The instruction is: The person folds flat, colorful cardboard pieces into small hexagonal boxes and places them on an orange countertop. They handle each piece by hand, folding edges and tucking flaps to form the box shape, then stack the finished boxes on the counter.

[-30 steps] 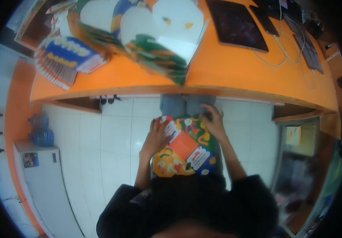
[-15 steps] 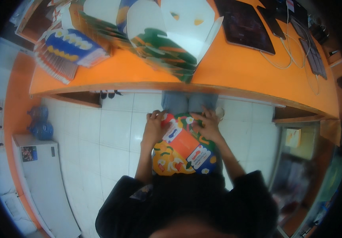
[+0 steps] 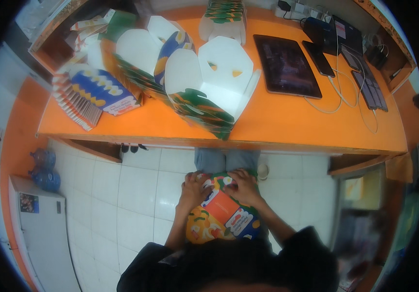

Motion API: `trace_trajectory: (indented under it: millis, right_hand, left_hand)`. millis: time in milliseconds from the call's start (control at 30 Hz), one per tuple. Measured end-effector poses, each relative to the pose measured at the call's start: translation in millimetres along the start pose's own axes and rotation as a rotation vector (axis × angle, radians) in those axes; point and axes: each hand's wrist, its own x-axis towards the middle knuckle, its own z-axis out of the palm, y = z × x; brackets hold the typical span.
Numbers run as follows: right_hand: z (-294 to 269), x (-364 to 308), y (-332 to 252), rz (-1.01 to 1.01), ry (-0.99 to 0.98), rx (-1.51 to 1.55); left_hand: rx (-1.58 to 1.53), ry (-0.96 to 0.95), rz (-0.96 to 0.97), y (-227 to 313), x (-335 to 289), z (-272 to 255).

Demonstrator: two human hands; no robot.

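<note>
Across my lap lies a flat, brightly printed cardboard box blank (image 3: 220, 208) in orange, yellow, green and blue. My left hand (image 3: 193, 191) grips its far left edge, fingers bent over the rim and thumb on the printed face. Opposite it, my right hand (image 3: 243, 187) holds the far right edge in the same way, thumb turned inward. The undersides of the fingers are hidden. On the orange table in front stand folded-up food boxes (image 3: 204, 104), white inside and green outside, open at the top.
The orange table (image 3: 287, 124) holds a stack of flat printed cartons (image 3: 97, 90) at left and nested boxes (image 3: 223, 22) at the back. To the right lie a tablet (image 3: 287, 65), phones (image 3: 319, 58) and white cables. Blue water bottles (image 3: 45, 177) stand on a white cabinet (image 3: 44, 233).
The view has tilted up, so the table shows more fully and my hands sit lower in it. Both hands stay at the blank's far edge, with the fingers slightly shifted.
</note>
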Motion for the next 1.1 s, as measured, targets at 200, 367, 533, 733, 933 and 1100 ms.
trace_trajectory:
  millis: [200, 367, 533, 733, 933, 1100]
  right_hand:
    - [-11.8, 5.6, 2.6, -0.007, -0.047, 0.024]
    - [-1.1, 2.1, 6.9, -0.091, 0.035, 0.026]
    - [19.6, -5.3, 7.9, -0.071, 0.077, -0.04]
    - [9.5, 2.7, 10.7, 0.004, -0.033, 0.014]
    - [-6.7, 6.4, -4.5, -0.077, 0.023, 0.11]
    - [-21.6, 7.0, -18.1, -0.175, 0.199, 0.24]
  left_hand:
    - [-0.069, 0.038, -0.002, 8.0, 2.0, 0.9]
    - [-0.007, 0.03, -0.004, 12.9, 2.8, -7.7]
    - [-0.035, -0.069, 0.069, 16.4, -0.2, -18.0]
    - [-0.203, 0.084, 0.088, 21.8, -5.3, -30.7]
    - [-0.221, 0.199, 0.129, 25.3, -0.2, -43.3]
    - [-0.194, 0.17, 0.154, 30.8, -0.9, -49.2]
